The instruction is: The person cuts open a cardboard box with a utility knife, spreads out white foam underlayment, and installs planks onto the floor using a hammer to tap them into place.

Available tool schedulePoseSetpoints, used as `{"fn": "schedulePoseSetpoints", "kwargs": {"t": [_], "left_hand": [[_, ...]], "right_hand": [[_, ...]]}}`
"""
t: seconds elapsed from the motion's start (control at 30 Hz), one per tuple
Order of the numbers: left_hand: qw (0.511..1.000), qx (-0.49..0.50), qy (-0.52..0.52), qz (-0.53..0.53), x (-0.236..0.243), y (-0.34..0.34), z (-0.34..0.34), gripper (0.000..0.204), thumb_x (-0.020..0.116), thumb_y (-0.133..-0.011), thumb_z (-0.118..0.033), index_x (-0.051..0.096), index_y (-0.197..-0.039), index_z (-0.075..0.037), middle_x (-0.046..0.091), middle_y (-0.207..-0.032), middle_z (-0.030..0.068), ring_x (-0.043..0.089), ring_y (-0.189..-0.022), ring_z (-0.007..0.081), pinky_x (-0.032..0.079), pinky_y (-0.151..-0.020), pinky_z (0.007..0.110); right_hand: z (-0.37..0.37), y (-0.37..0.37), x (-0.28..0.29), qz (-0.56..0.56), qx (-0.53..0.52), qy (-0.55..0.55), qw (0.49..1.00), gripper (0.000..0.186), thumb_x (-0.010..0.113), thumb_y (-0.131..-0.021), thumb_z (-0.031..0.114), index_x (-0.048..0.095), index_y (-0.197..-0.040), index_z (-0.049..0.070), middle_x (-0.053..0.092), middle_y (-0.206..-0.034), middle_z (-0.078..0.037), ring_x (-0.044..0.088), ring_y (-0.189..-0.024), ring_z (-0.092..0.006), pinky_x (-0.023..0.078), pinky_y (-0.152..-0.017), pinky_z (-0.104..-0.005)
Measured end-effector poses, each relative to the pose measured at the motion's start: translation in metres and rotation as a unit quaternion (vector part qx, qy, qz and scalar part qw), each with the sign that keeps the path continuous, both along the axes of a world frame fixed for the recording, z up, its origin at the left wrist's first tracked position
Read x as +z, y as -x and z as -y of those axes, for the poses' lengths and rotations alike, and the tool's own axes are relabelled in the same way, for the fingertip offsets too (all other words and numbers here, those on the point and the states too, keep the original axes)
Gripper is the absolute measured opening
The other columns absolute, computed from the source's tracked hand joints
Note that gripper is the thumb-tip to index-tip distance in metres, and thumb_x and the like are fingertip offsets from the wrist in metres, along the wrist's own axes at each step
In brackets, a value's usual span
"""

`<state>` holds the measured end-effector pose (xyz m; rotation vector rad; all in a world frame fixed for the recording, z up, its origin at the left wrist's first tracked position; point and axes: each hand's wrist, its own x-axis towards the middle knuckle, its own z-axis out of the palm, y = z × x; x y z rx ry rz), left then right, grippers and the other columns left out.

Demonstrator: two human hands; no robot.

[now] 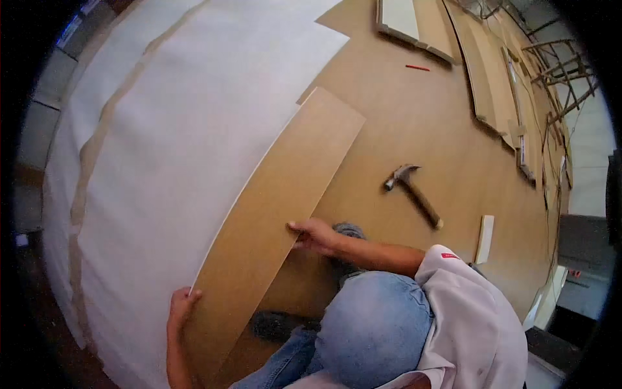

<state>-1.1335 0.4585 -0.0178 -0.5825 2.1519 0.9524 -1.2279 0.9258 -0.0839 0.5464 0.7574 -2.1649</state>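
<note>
A long brown floorboard (282, 175) slants across the middle, its far end lying along the edge of the white underlay sheet (168, 129). My left hand (181, 308) grips the board's left edge near its close end, thumb on top. At the right edge, about midway, my right hand (314, 235) holds the board with the thumb on its face and the fingers beneath. To the right of the board, a claw hammer (418, 198) with a wooden handle lies on the laid brown floor (369, 181). My bent knee (376, 324) in blue jeans is beside the board.
A red pencil (417, 67) lies on the floor farther off. Several loose boards (483, 78) are spread at the far right, near a wooden rack-like frame (564, 74). A short white offcut (484, 238) sits right of the hammer. Brown tape (91, 149) runs along the underlay.
</note>
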Motion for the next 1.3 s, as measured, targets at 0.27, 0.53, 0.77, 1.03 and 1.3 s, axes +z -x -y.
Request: {"fn": "schedulePoseSetpoints", "kwargs": {"t": [0.27,0.53,0.77,1.03,1.3], "left_hand": [[0.988,-0.021,0.104,-0.116,-0.042,-0.035,0.011,0.053,0.053,-0.099,-0.041,0.045,-0.07,0.002,0.04,-0.064,0.001,0.034,-0.065,0.0136,0.035,-0.056,0.036],[0.994,0.097,0.042,-0.031,-0.058,-0.04,0.024,0.049,0.053,-0.099,-0.038,0.056,-0.085,0.009,0.053,-0.072,0.0041,0.043,-0.072,0.015,0.043,-0.066,0.035],[0.988,-0.061,0.114,-0.081,-0.093,-0.053,0.064,0.05,0.051,-0.1,-0.039,0.056,-0.08,0.007,0.054,-0.07,0.0057,0.042,-0.07,0.0164,0.042,-0.066,0.037],[0.994,-0.01,0.106,-0.03,-0.066,-0.025,0.026,0.053,0.051,-0.1,-0.041,0.056,-0.079,0.007,0.053,-0.068,0.0066,0.042,-0.069,0.0166,0.042,-0.064,0.036],[0.996,0.034,0.073,-0.036,-0.058,-0.022,0.03,0.053,0.051,-0.1,-0.041,0.054,-0.078,0.007,0.051,-0.068,0.0064,0.04,-0.069,0.0158,0.041,-0.063,0.037]], "right_hand": [[-0.067,0.085,-0.104,-0.065,-0.19,-0.174,0.964,0.03,0.055,-0.099,0.032,0.062,-0.109,0.005,0.068,-0.102,-0.006,0.066,-0.093,-0.0205,0.055,-0.084,-0.0413],[-0.05,0.091,-0.093,-0.052,-0.128,-0.312,0.94,0.035,0.053,-0.1,0.037,0.064,-0.103,0.003,0.068,-0.09,-0.007,0.067,-0.075,-0.0183,0.058,-0.061,-0.0311],[-0.044,0.097,-0.101,-0.063,-0.104,-0.322,0.939,0.037,0.055,-0.1,0.037,0.062,-0.098,0.002,0.066,-0.08,-0.007,0.066,-0.064,-0.0188,0.058,-0.056,-0.0304],[-0.058,0.094,-0.115,-0.089,-0.111,-0.342,0.929,0.034,0.055,-0.101,0.034,0.062,-0.098,0.001,0.066,-0.079,-0.008,0.068,-0.064,-0.0199,0.058,-0.054,-0.0313],[-0.056,0.092,-0.113,-0.081,-0.119,-0.32,0.937,0.037,0.051,-0.102,0.036,0.064,-0.093,0.003,0.068,-0.079,-0.007,0.068,-0.064,-0.0181,0.057,-0.055,-0.0301]]}}
